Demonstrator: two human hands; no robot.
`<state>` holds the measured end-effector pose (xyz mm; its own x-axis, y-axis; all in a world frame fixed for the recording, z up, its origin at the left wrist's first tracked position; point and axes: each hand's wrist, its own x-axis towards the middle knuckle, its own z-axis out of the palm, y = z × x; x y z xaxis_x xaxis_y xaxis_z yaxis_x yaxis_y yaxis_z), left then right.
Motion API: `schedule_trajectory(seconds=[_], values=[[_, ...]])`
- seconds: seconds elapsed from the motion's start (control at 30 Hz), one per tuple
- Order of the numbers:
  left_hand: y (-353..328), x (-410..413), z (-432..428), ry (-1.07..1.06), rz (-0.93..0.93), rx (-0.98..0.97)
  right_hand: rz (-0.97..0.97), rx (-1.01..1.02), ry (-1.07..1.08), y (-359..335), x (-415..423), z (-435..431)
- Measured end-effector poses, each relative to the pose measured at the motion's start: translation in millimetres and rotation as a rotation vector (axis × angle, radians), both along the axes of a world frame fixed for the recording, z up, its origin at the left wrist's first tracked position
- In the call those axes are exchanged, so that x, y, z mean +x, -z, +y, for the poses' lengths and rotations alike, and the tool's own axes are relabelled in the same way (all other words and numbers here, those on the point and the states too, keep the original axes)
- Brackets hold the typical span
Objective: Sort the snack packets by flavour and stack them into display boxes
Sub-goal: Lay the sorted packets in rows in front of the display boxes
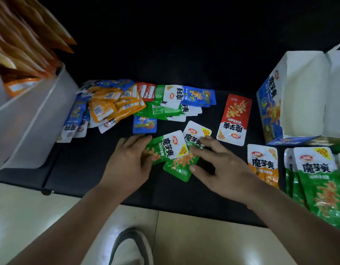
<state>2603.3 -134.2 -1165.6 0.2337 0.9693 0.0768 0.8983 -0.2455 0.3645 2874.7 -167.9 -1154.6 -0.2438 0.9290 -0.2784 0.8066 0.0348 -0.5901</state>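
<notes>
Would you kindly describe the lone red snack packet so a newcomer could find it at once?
Find the blue-and-white cardboard display box at the right of the black table. Left of it lies the red foil snack packet, face up. Unlike the green packets and orange packet nearby, it is red and lies alone.
</notes>
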Motion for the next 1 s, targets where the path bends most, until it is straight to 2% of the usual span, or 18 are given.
schedule_trajectory(seconds=[0.1, 0.2, 0.3, 0.43, 0.5, 0.57, 0.63, 0.73, 0.8, 0.9, 1.0], values=[[1, 3, 1, -0.022, 0.024, -0.041, -0.003, 0.041, -0.019, 6, -2, -5], [-3, 5, -2, -0.158, 0.009, -0.206, 0.035, 0.083, -0.009, 12, -3, -8], [-8, 12, -9, -0.225, -0.243, -0.328, 0.062, 0.077, 0.000, 14, -1, -7], [-13, 13, -9, -0.399, -0.478, -0.289, 0.141, 0.051, 0.005, 17, 0, -8], [-21, 17, -5, -0.491, -0.652, -0.264, 0.186, 0.034, 0.012, 18, 2, -8], [-30, 31, -5, -0.500, -0.837, -0.334, 0.218, -0.007, 0.029, 15, 3, -7], [-29, 50, -6, -0.461, -0.787, -0.399, 0.266, -0.081, 0.071, 10, 3, -6], [-14, 65, -8, -0.329, -0.365, -0.315, 0.364, -0.165, 0.163, 1, 0, -6], [-9, 71, -11, -0.245, -0.213, -0.215, 0.420, -0.120, 0.234, -4, -4, -12], [-9, 79, -17, -0.232, -0.228, -0.224, 0.318, 0.020, 0.228, -10, -10, -28], [-20, 93, -18, -0.345, -0.395, -0.411, 0.354, -0.086, 0.218, -12, -10, -37]])
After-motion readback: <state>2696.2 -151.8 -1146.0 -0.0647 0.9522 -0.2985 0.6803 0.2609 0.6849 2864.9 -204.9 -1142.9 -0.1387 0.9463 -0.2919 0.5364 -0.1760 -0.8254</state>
